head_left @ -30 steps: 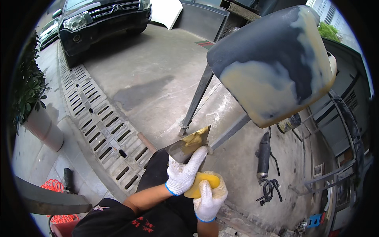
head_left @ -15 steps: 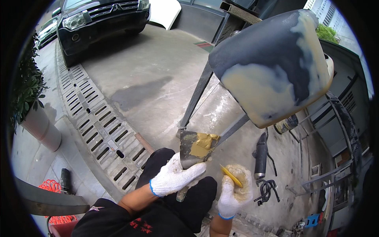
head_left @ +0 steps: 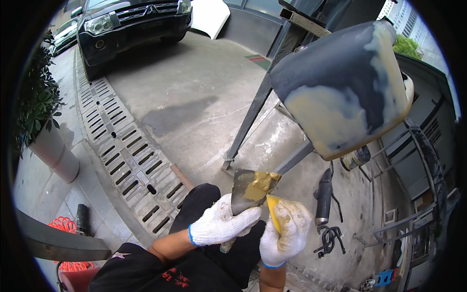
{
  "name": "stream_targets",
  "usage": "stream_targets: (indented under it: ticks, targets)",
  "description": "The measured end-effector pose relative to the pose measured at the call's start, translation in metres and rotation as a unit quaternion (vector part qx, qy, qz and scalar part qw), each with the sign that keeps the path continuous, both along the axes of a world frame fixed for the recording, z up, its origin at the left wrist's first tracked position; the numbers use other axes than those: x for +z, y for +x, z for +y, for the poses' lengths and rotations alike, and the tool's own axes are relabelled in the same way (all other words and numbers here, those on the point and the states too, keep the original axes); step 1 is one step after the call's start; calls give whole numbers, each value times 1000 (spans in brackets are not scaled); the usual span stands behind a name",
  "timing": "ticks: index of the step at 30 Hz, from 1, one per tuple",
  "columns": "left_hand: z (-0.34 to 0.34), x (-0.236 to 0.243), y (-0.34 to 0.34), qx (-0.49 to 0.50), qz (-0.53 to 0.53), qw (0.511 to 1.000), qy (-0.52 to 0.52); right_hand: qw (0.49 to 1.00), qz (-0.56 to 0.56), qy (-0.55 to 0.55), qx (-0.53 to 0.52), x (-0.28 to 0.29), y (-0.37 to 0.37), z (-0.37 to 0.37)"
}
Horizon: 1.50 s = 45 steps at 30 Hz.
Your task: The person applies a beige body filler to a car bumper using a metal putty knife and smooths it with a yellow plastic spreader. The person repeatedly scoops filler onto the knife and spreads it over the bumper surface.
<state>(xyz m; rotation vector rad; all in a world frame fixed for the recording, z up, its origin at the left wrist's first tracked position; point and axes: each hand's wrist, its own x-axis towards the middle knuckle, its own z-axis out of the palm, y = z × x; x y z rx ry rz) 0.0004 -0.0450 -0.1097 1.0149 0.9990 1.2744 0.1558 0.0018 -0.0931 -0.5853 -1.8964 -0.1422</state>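
Note:
My left hand (head_left: 219, 219), in a white knit glove with blue cuff, grips a metal putty knife (head_left: 241, 192) with a lump of mustard-yellow paste (head_left: 262, 182) on its face. Just right of it my right hand (head_left: 287, 228), also gloved and smeared with paste, is closed on a yellow spreader (head_left: 272, 208), whose edge is near the blade's right side. Above, to the right, a curved dark panel (head_left: 321, 73) with beige patches rests on a metal stand (head_left: 243, 138).
A black SUV (head_left: 131, 34) is at the back left. A long drain grate (head_left: 121, 146), a potted plant (head_left: 56, 153) and a red coiled hose (head_left: 63, 224) lie leftward. A black cylindrical part (head_left: 323, 199), hoses (head_left: 328, 241) and a metal frame (head_left: 413, 141) are on the right.
The knife has tilted to show its paste-covered face and shifted right and down. The right hand first moved right, then came back up beside the blade with the spreader turned upright.

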Motion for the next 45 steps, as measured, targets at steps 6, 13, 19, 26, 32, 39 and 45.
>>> stream_targets:
  ticks: [6, 13, 19, 26, 32, 39, 45]
  targets:
    - [-1, 7, 1, 56, 18, 998, 19, 995, 49, -74, 53, -6, 4, 1]
    - [-3, 8, 6, 133, -67, 989, 21, 908, 205, -342, 130, -7, 4, -6]
    - [2, 0, 11, 234, 1, 967, 97, 911, 186, -355, 104, -9, 4, -7]
    - [4, -1, 9, 293, -16, 955, 52, 860, 360, -361, 27, -4, 8, 0]
    - [1, 6, -4, 43, 34, 998, -38, 828, 334, -430, 132, 5, 21, 4]
    - [0, 7, -7, 24, 148, 989, 0, 963, 139, -215, 81, -4, 13, 5]
    - [2, -3, -7, 40, 153, 979, 128, 996, 38, -77, 38, -5, 7, 6]
